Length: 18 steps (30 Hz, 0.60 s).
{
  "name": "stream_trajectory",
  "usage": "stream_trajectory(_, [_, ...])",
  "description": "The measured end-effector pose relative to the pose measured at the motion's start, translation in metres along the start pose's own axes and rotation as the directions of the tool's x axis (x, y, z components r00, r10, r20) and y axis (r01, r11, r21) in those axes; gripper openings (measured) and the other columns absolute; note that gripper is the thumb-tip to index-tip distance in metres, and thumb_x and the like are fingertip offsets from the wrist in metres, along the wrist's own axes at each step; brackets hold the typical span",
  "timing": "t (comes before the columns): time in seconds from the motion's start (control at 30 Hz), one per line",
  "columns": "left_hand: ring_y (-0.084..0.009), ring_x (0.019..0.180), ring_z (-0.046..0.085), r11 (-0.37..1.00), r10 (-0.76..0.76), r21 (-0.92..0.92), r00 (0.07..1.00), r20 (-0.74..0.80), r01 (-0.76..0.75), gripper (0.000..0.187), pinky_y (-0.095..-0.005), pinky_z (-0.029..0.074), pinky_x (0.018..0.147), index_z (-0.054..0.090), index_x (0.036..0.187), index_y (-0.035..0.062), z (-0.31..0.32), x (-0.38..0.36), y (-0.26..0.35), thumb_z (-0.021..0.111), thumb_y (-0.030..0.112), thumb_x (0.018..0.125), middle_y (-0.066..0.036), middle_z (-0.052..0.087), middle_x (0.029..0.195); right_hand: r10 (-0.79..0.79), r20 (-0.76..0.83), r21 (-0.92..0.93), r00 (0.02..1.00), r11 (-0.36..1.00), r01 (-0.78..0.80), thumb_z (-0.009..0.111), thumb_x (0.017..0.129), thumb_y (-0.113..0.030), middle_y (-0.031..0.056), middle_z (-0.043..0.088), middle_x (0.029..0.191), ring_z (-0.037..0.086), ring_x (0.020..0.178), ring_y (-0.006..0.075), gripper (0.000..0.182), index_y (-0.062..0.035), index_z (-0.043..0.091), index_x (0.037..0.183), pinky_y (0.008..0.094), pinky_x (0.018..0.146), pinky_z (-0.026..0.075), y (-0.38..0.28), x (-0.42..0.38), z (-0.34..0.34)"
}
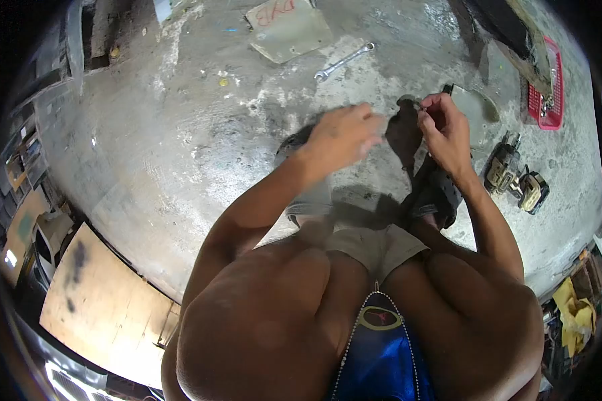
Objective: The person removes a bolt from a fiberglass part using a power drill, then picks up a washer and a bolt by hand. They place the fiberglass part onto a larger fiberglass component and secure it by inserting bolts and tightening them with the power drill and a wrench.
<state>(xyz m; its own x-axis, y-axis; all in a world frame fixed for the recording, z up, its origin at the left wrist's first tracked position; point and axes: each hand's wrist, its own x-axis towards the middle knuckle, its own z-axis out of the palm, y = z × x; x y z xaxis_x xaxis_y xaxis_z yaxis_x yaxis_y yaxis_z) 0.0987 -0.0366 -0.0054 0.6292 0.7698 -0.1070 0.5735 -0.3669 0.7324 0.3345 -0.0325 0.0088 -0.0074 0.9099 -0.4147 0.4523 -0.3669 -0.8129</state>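
My left hand (pixel 344 137) hangs over the concrete floor (pixel 180 147), its fingers curled forward and smeared by motion, so whether it grips anything cannot be told. To its right, the thumb and fingertips of my right hand (pixel 448 134) are pinched together. A tiny dark bit shows at that pinch, too small to name. Beneath and beyond the right hand lies a flat grey plate (pixel 478 110). A combination wrench (pixel 344 62) rests on the floor ahead of both hands. Right of my right hand, a cordless power tool (pixel 505 164) with its battery (pixel 534 192) lies on its side.
Farther ahead is a metal plate (pixel 291 33) with red writing. A pink plastic basket (pixel 555 87) holding small metal parts stands at the far right, beside a dark beam (pixel 508 30). A wooden board (pixel 107 307) lies at lower left, and yellow material (pixel 574 317) at lower right.
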Motion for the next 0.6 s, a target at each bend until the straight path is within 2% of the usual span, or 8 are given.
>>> stream_trajectory(0.07, [-0.0309, 0.086, 0.063, 0.998, 0.063, -0.017, 0.996, 0.057, -0.062, 0.032, -0.0419, 0.052, 0.073, 0.064, 0.107, 0.0076, 0.021, -0.001, 0.011, 0.073, 0.024, 0.081, -0.011, 0.058, 0.094, 0.003, 0.032, -0.048, 0.999, 0.999, -0.002, 0.062, 0.086, -0.006, 0.0075, 0.061, 0.078, 0.057, 0.07, 0.0112, 0.012, 0.0004, 0.06, 0.096, 0.0283, 0.064, 0.046, 0.001, -0.01, -0.01])
stream_trajectory(0.13, [-0.032, 0.09, 0.062, 0.991, 0.13, -0.021, 0.982, 0.133, -0.129, 0.03, -0.0426, 0.052, 0.076, 0.062, 0.105, 0.0072, 0.043, -0.005, 0.021, 0.07, 0.025, 0.083, -0.012, 0.057, 0.098, -0.136, 0.06, -0.134, 0.989, 0.981, 0.143, 0.062, 0.085, -0.006, 0.0074, 0.061, 0.078, 0.057, 0.068, 0.012, 0.012, 0.0, 0.06, 0.095, 0.0287, 0.064, 0.047, 0.002, -0.021, -0.018])
stream_trajectory(0.23, [-0.0315, 0.091, 0.063, 0.979, 0.173, 0.054, 0.947, 0.271, -0.194, 0.027, -0.0431, 0.052, 0.076, 0.062, 0.105, 0.0079, 0.067, -0.01, 0.034, 0.068, 0.025, 0.084, -0.012, 0.057, 0.1, -0.014, 0.036, -0.1, 0.999, 0.995, 0.017, 0.062, 0.086, -0.007, 0.0076, 0.062, 0.079, 0.057, 0.067, 0.0127, 0.012, -0.0007, 0.06, 0.096, 0.0285, 0.063, 0.047, 0.007, -0.032, -0.028])
stream_trajectory(0.37, [-0.0308, 0.101, 0.059, 0.953, 0.291, -0.011, 0.906, 0.307, -0.302, 0.024, -0.0412, 0.054, 0.082, 0.061, 0.103, 0.0062, 0.091, -0.029, 0.046, 0.064, 0.011, 0.079, -0.013, 0.057, 0.101, -0.059, 0.022, -0.091, 0.998, 0.994, 0.06, 0.062, 0.087, -0.007, 0.0075, 0.062, 0.079, 0.057, 0.067, 0.0127, 0.012, -0.0009, 0.061, 0.097, 0.0276, 0.062, 0.047, 0.008, -0.04, -0.035])
stream_trajectory(0.4, [-0.0316, 0.104, 0.057, 0.971, 0.239, -0.072, 0.915, 0.326, -0.228, 0.025, -0.0397, 0.055, 0.084, 0.061, 0.102, 0.0037, 0.084, -0.031, 0.047, 0.061, 0.006, 0.077, -0.014, 0.057, 0.102, -0.035, 0.039, -0.068, 0.999, 0.997, 0.037, 0.062, 0.087, -0.006, 0.0074, 0.062, 0.079, 0.057, 0.067, 0.0126, 0.012, -0.0008, 0.06, 0.097, 0.0273, 0.062, 0.047, 0.006, -0.042, -0.035])
stream_trajectory(0.43, [-0.0316, 0.104, 0.057, 0.97, 0.245, -0.075, 0.912, 0.328, -0.233, 0.025, -0.0397, 0.055, 0.084, 0.061, 0.102, 0.0037, 0.079, -0.03, 0.047, 0.061, 0.006, 0.077, -0.014, 0.057, 0.102, -0.009, 0.056, -0.044, 0.998, 0.999, 0.012, 0.062, 0.088, -0.006, 0.0074, 0.062, 0.079, 0.057, 0.068, 0.0125, 0.011, -0.0007, 0.06, 0.098, 0.027, 0.061, 0.046, 0.004, -0.045, -0.036])
stream_trajectory(0.5, [-0.0323, 0.102, 0.058, 0.986, 0.153, 0.009, 0.914, 0.377, -0.169, 0.024, -0.0397, 0.055, 0.082, 0.06, 0.101, 0.0021, 0.07, -0.026, 0.048, 0.06, 0.005, 0.077, -0.014, 0.057, 0.102, 0.016, 0.044, -0.069, 0.999, 0.998, -0.013, 0.062, 0.087, -0.005, 0.0072, 0.062, 0.079, 0.057, 0.069, 0.0124, 0.012, -0.0002, 0.06, 0.098, 0.0269, 0.062, 0.046, 0.0, -0.048, -0.039])
stream_trajectory(0.6, [-0.0337, 0.098, 0.059, 0.986, 0.128, 0.054, 0.924, 0.36, -0.158, 0.023, -0.0395, 0.055, 0.079, 0.06, 0.101, 0.0006, 0.068, -0.025, 0.045, 0.06, 0.004, 0.078, -0.015, 0.057, 0.099, -0.071, 0.04, -0.037, 0.997, 0.997, 0.072, 0.062, 0.087, -0.005, 0.0104, 0.063, 0.08, 0.059, 0.067, 0.0159, 0.014, -0.0007, 0.062, 0.1, 0.0293, 0.062, 0.047, 0.008, -0.052, -0.042])
